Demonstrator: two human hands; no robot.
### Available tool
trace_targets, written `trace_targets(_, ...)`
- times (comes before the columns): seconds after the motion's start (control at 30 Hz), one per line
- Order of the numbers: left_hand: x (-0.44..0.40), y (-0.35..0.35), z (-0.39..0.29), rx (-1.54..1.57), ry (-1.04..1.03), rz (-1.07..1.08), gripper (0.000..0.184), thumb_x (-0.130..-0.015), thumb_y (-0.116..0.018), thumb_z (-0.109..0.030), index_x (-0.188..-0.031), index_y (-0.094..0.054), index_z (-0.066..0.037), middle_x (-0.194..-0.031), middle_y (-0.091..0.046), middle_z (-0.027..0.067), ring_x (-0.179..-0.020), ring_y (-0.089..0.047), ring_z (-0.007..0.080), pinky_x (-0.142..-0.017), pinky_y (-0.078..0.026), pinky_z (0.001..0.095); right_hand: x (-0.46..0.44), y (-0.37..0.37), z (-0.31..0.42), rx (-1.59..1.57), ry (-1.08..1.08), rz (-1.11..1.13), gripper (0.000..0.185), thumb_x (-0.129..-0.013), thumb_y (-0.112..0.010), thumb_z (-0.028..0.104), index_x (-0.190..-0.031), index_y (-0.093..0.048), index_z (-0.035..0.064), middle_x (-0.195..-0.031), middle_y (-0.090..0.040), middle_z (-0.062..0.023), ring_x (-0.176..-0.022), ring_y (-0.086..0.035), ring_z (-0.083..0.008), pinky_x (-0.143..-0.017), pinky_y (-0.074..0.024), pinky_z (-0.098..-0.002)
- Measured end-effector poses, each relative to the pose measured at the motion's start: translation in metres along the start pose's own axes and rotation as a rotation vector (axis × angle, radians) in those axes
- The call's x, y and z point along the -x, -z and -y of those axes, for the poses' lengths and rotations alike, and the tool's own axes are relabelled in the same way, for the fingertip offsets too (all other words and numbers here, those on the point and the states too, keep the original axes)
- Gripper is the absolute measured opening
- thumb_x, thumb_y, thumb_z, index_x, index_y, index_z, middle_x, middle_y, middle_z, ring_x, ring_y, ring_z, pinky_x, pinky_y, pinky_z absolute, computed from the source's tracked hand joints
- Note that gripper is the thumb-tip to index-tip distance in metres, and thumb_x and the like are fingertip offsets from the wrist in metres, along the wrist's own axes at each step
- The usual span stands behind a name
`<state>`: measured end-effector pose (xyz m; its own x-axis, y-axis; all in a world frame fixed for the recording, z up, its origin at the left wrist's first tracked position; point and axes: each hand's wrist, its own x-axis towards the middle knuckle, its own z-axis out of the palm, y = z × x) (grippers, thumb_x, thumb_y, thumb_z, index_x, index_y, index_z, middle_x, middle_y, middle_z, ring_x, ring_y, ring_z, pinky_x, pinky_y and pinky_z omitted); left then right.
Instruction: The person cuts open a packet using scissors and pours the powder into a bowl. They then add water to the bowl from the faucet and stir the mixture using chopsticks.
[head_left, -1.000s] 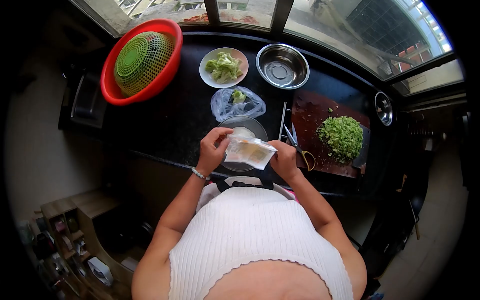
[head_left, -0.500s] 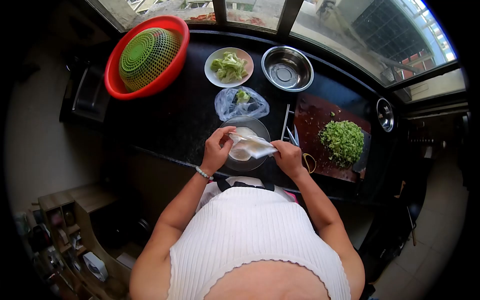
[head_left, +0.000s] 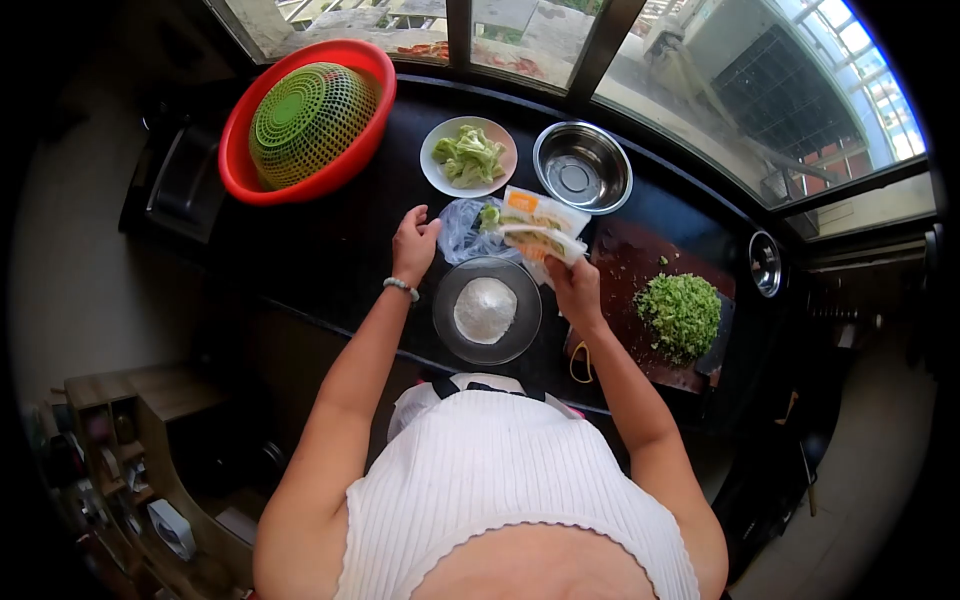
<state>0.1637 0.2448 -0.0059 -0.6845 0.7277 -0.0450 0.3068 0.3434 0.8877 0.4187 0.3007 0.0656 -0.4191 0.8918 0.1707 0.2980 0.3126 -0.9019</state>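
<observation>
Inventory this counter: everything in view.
Glass bowl: 1, clear, centre
Powder heap: 1, white, glass bowl
Bag: 1, translucent, behind bowl
Packet: 1, white-orange, near bag
Plate: 1, white, behind bag
Leaves: several, green, plate
Steel bowls: 2, silver, right
Basin: 1, red, left
Basket: 1, green, basin
Board: 1, maroon, right
Chopped heap: 1, green, board
Knife: 1, dark, board
Handle: 1, yellow, board edge
Left hand: 1, near bag
Right hand: 1, holding packet

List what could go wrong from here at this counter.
1. The packet in the right hand might shed any leftover contents onto the plastic bag; whether it is empty cannot be seen.
2. The bowl of white powder sits near the counter's front edge, so a bump could spill it.
3. The yellow scissor handle lies close to the right forearm, which might snag it.
</observation>
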Motion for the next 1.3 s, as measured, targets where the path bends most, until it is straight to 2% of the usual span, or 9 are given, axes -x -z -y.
trace_targets(0.17,-0.015,-0.009,-0.001,-0.217,0.07,0.229,0.03,-0.076,-0.064,-0.014,-0.103,-0.064,-0.001,-0.086,-0.069,0.0094,-0.081,-0.066,0.0188,-0.073,-0.051,0.0315,-0.061,-0.016,-0.021,0.348,0.205,0.232,0.012,-0.084,-0.058,0.012,-0.093,-0.054,0.0059,-0.082,-0.061,-0.0142,-0.076,-0.059,-0.0375,-0.063,-0.0466,-0.0414)
trace_targets(0.3,-0.023,-0.016,0.029,0.277,0.153,0.199,0.018,-0.077,-0.059,-0.005,-0.093,-0.065,0.0,-0.081,-0.067,0.0046,-0.074,-0.061,0.0103,-0.069,-0.049,0.0254,-0.08,-0.026,-0.027,0.753,0.263,0.602,0.009,-0.08,-0.056,0.014,-0.088,-0.054,0.009,-0.08,-0.063,-0.0129,-0.078,-0.062,-0.035,-0.063,-0.0482,-0.0454)
trace_targets(0.6,0.002,-0.008,-0.044,0.321,-0.166,0.117,0.012,-0.082,-0.055,0.0,-0.092,-0.062,-0.001,-0.079,-0.06,-0.0004,-0.068,-0.052,0.0046,-0.063,-0.043,0.0203,-0.097,-0.084,-0.014,1.211,0.249,1.038,0.017,-0.078,-0.059,0.021,-0.088,-0.071,0.0124,-0.086,-0.069,-0.0087,-0.082,-0.067,-0.0239,-0.065,-0.0517,-0.0368)
trace_targets(0.73,0.008,0.011,-0.062,0.621,-0.174,0.307,0.01,-0.084,-0.056,-0.001,-0.092,-0.062,0.0,-0.078,-0.06,-0.0008,-0.068,-0.051,0.0027,-0.064,-0.042,0.0183,-0.104,-0.082,-0.013,1.176,0.132,0.924,0.021,-0.078,-0.059,0.023,-0.088,-0.071,0.0084,-0.089,-0.069,-0.0099,-0.084,-0.067,-0.0231,-0.067,-0.0518,-0.0364)
trace_targets(0.83,0.008,0.019,-0.04,0.327,-0.165,0.264,0.012,-0.084,-0.056,-0.002,-0.094,-0.062,0.001,-0.079,-0.061,0.0001,-0.068,-0.052,0.0029,-0.062,-0.043,0.0195,-0.11,-0.073,-0.008,0.945,-0.116,0.873,0.03,-0.075,-0.063,0.03,-0.093,-0.07,0.0068,-0.098,-0.068,-0.0099,-0.088,-0.066,-0.0246,-0.074,-0.0515,-0.0379)
trace_targets(0.93,0.014,0.027,-0.029,0.181,-0.156,0.162,0.015,-0.083,-0.057,-0.002,-0.096,-0.062,0.0,-0.079,-0.061,-0.0002,-0.065,-0.051,0.004,-0.06,-0.044,0.0206,-0.11,-0.075,-0.021,0.558,-0.009,0.919,0.032,-0.077,-0.063,0.026,-0.092,-0.066,-0.0015,-0.085,-0.067,-0.0178,-0.071,-0.066,-0.0243,-0.06,-0.0521,-0.0366)
trace_targets(1.03,0.019,0.038,-0.021,0.101,-0.149,0.145,0.015,-0.084,-0.056,-0.002,-0.097,-0.062,0.0,-0.079,-0.06,-0.0013,-0.063,-0.05,0.0043,-0.058,-0.044,0.0206,-0.112,-0.073,-0.015,0.044,-0.447,0.941,0.03,-0.076,-0.066,0.018,-0.096,-0.062,-0.0047,-0.077,-0.063,-0.0153,-0.06,-0.063,-0.0194,-0.05,-0.0515,-0.0321)
trace_targets(1.13,0.019,0.047,-0.018,0.284,-0.028,0.147,0.014,-0.085,-0.055,-0.002,-0.097,-0.063,-0.001,-0.079,-0.059,-0.0022,-0.062,-0.048,0.0037,-0.056,-0.042,0.0194,-0.107,-0.087,-0.013,-0.333,-0.638,0.648,0.03,-0.074,-0.067,0.007,-0.099,-0.058,-0.0075,-0.073,-0.059,-0.0112,-0.055,-0.061,-0.0152,-0.044,-0.0503,-0.0275)
trace_targets(1.3,0.017,0.062,-0.018,0.571,0.017,-0.006,0.013,-0.087,-0.052,-0.002,-0.096,-0.062,-0.001,-0.076,-0.058,-0.0013,-0.06,-0.048,0.0027,-0.052,-0.039,0.0172,-0.095,-0.141,-0.015,0.181,-0.127,0.501,0.033,-0.07,-0.06,0.003,-0.102,-0.061,-0.003,-0.092,-0.065,-0.0208,-0.084,-0.065,-0.0339,-0.074,-0.0522,-0.0394)
